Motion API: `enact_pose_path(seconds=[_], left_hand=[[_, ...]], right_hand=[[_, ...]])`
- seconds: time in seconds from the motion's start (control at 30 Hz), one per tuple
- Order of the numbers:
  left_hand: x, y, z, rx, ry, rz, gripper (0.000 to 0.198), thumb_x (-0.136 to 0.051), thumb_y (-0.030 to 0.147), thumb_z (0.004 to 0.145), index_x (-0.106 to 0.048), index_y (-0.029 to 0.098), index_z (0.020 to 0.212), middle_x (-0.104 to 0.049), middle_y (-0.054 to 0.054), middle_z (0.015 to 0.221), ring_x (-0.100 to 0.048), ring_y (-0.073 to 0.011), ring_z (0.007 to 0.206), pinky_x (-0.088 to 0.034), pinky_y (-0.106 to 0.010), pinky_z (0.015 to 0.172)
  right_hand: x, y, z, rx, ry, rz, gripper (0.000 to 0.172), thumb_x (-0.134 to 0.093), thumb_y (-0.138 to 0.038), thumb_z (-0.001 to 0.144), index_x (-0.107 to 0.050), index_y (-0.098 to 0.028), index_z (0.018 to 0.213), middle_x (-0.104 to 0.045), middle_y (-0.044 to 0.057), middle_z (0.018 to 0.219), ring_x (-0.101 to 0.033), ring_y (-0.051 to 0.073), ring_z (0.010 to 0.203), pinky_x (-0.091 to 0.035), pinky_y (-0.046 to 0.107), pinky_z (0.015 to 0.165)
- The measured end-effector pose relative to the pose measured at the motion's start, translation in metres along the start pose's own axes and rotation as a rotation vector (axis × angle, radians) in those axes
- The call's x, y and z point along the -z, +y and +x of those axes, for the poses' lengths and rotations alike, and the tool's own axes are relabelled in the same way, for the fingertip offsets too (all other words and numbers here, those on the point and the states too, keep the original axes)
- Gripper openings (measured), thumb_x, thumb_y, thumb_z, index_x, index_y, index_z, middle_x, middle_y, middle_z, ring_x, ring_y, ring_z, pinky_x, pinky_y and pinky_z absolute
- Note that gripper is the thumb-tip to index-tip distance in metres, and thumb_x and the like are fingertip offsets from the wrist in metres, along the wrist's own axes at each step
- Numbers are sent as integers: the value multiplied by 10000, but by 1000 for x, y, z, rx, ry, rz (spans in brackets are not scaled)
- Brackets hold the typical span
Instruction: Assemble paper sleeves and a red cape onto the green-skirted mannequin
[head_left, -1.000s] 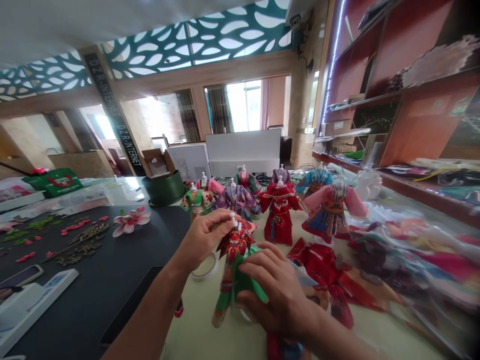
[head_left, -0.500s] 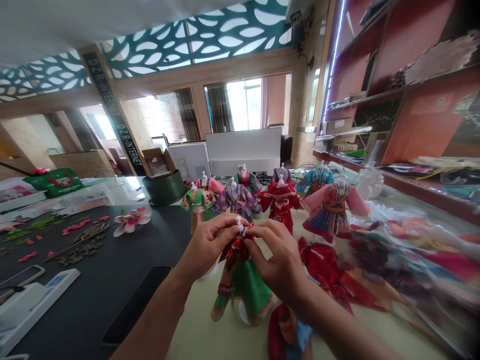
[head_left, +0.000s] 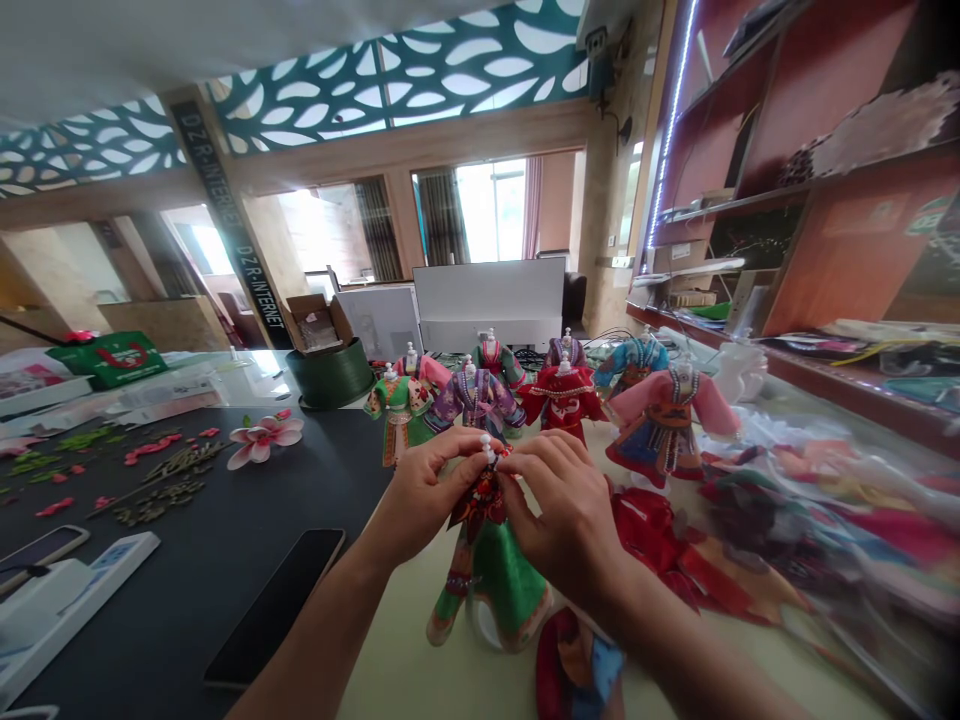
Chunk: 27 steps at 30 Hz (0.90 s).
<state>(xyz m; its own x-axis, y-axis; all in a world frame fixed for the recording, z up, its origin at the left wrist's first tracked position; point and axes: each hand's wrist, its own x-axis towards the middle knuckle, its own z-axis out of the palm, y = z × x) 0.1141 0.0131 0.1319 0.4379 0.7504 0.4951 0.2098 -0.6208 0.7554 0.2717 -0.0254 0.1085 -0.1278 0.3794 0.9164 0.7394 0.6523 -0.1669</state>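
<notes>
Daylight from the far windows [head_left: 487, 210] overexposes them. You see curved frame edges; the bagged garments [head_left: 817, 510] at right blur, while your left hand [head_left: 427, 495] and right hand [head_left: 562, 510] are sharp.

Bare left hand [head_left: 427, 495], bare right hand [head_left: 562, 510], bare forearms [head_left: 315, 645]

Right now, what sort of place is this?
Probably a handicraft workshop: miniature embroidered robes on stands, a pink artificial flower on a dark worktable, and red wall shelves.

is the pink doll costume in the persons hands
No, the left hand and right hand hold the green and red miniature costume, and the pink costume stands apart.
</notes>
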Motion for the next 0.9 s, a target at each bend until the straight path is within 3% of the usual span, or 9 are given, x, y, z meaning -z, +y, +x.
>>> enact_pose_path(seconds=[0.2, 0.43, 0.7, 0.9], left_hand=[[-1, 1, -2, -2, 1, 5, 206, -558, 315, 875, -681, 177, 965, -667, -38, 1024, -611, -171, 992, -442, -254, 903], [-1, 4, 0, -20, 2, 63, 173, -567, 309, 867, -676, 192, 933, -672, -30, 1017, -616, -167, 971, -451, -262, 885], [-2, 7, 6, -52, 54, 141, 96, -608, 267, 823, -652, 184, 838, -677, -41, 970, -615, -178, 949, -456, -295, 884], [-10, 5, 11, 15, 166, 202, 161, -630, 339, 795, -650, 180, 798, -689, -24, 826, -627, -159, 765, -499, -237, 657]], right_hand=[[-2, 1, -2, -23, 16, 19, 121, -548, -94, 840, -606, -148, 749, -611, 52, 731, -533, 175, 714, -450, 365, 740], [2, 2, -5, -15, 35, 70, 96, -560, -81, 832, -628, -144, 857, -630, 63, 796, -546, 177, 751, -458, 369, 762], [21, 23, -23, -225, 54, 149, 95, -548, -110, 840, -614, -172, 869, -622, 54, 830, -584, 189, 811, -479, 338, 742], [34, 38, -46, -324, 17, 131, 68, -564, -154, 852, -615, -197, 862, -620, 36, 843, -592, 179, 797, -475, 316, 723]])
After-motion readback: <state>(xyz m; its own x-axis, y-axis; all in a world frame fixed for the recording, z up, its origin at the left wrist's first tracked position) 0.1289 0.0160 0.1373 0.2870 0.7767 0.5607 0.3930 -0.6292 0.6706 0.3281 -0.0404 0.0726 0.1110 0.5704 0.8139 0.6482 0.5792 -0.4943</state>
